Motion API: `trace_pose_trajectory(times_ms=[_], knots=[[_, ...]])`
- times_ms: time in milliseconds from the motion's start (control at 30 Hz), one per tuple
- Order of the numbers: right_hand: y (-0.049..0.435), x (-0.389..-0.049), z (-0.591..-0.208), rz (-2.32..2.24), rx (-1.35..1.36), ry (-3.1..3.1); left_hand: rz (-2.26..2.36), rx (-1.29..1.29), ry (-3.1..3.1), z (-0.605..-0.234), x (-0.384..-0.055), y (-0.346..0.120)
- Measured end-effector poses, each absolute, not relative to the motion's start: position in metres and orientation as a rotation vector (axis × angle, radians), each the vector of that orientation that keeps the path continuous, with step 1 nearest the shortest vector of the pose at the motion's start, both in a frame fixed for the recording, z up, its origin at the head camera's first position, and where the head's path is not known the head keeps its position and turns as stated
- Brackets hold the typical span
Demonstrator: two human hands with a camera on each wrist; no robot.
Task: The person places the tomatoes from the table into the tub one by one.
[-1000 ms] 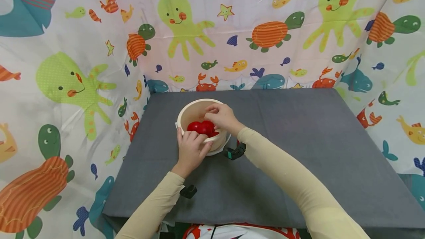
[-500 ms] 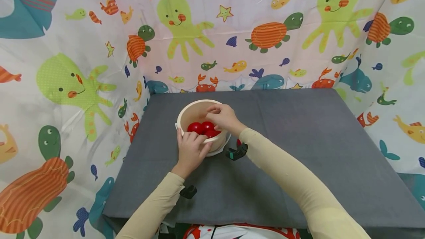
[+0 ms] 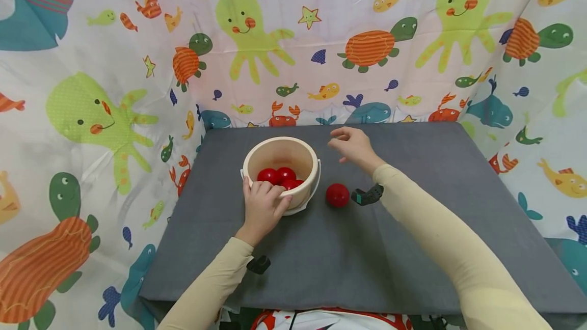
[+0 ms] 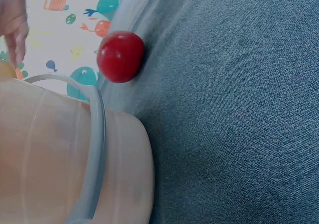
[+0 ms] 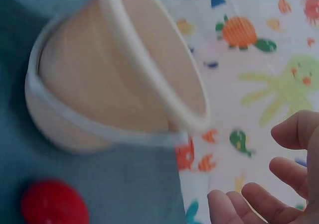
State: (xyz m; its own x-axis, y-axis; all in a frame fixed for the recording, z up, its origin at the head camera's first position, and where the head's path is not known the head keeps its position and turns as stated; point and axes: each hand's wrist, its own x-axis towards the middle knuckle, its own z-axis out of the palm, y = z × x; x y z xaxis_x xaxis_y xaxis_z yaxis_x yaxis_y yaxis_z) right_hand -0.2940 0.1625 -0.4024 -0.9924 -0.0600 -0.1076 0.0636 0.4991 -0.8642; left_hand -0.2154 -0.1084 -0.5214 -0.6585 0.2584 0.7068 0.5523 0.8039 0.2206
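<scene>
A cream bucket [image 3: 302, 198] with a white handle stands on the table, several shiny red balls [image 3: 268, 176] inside it. My left hand [image 3: 262, 210] holds the near rim, fingers over the edge and thumb outside; its fingers are out of the left wrist view. To the right of the bucket, another red ball [image 3: 337, 195] lies on the cloth, also a red ball [image 4: 120, 56] in the left wrist view. My right hand [image 3: 355, 147] hovers above the table beyond that ball, fingers loosely bent and holding nothing. In the right wrist view its fingers [image 5: 266, 202] are spread apart.
A grey cloth covers the table [image 3: 412, 248]. Behind and at both sides hangs a curtain [image 3: 312, 85] printed with sea animals. The bucket's handle [image 4: 97, 149] hangs down along its outer side. Dark bands sit on both wrists.
My right hand has come out of the bucket and moved right, past the loose ball, which is now in full view. One red ball has settled lower in the bucket. My left hand stays put.
</scene>
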Motion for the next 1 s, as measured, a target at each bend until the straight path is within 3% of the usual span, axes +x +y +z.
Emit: trace_pose_trajectory(times_ms=[467, 1000], knots=[[0.238, -0.280, -0.448, -1.459, 0.161, 2.621, -0.549, -0.584, -2.321, -0.521, -0.216, -0.108], [0.246, -0.259, -0.506, -1.469, 0.187, 2.516, -0.541, -0.593, -2.313, -0.522, -0.217, -0.108]])
